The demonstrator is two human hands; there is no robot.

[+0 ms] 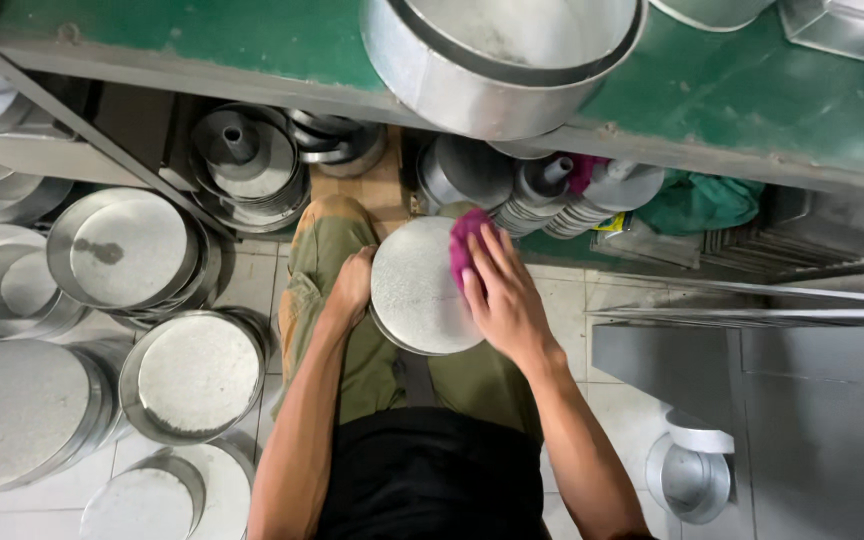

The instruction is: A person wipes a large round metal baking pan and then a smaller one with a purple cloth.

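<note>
Round flat silvery metal disc (417,290) steadied at 9 o'clock edge by left hand (350,287), grip closed on rim. Crumpled magenta cloth (464,245) pressed at 2 o'clock under right hand (500,292), fingers spread flat. Wiping step judged underway; unwiped face toward 7 o'clock judged next, disc kept level.

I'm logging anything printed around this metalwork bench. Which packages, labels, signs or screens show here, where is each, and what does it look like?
Yellow label or packet: under the green bench, between the stacked metal discs and the green cloth; small, flat, yellow with dark marks, mostly hidden.
No signs or screens in view.
</note>
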